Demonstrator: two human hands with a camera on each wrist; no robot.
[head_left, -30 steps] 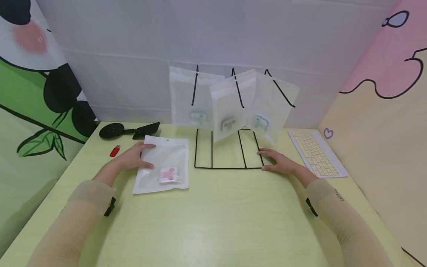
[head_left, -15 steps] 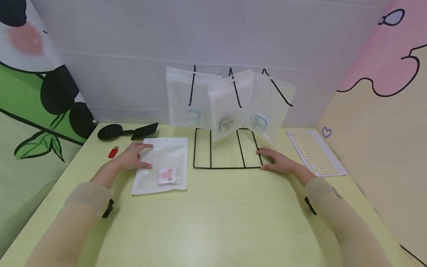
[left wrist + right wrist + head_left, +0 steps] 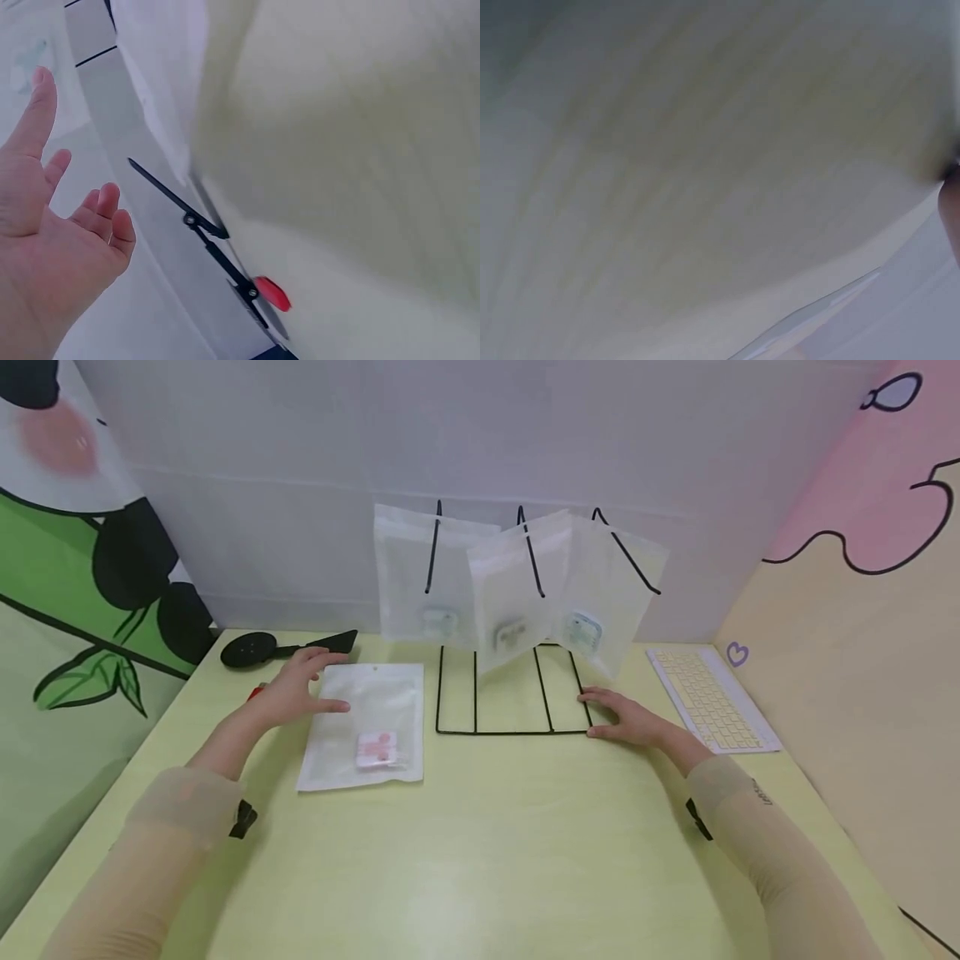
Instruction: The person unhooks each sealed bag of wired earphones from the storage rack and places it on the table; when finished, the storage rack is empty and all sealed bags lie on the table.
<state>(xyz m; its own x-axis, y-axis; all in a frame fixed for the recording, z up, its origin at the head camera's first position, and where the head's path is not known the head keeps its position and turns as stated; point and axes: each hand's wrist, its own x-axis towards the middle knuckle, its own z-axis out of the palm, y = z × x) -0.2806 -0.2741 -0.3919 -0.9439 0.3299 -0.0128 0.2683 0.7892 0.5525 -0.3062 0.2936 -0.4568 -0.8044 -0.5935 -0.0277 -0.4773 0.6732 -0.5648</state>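
Observation:
My left hand (image 3: 292, 692) is above the left edge of a white zip bag (image 3: 360, 710), thumb and fingers spread, holding nothing. The bag lies flat on the table, a small pink-and-white item (image 3: 377, 749) showing through it. In the left wrist view the same hand (image 3: 64, 247) appears with its palm bare. At the right side of a black wire display rack's base (image 3: 510, 733), my right hand (image 3: 626, 720) rests its fingertips against the wire. Three similar bags, including the middle one (image 3: 517, 568), hang from the rack's hooks. The right wrist view catches only a sliver of finger (image 3: 950, 210).
A black folding spatula-like tool (image 3: 251, 649) lies at the back left. Beside it a red USB stick (image 3: 257, 691) is partly hidden by my left hand. A white keyboard (image 3: 701, 697) sits at the right edge of the pale table (image 3: 480, 843).
My left hand has risen off the bag and shifted slightly back and left, now partly covering the red stick. The bag stays flat. My right hand remains at the rack.

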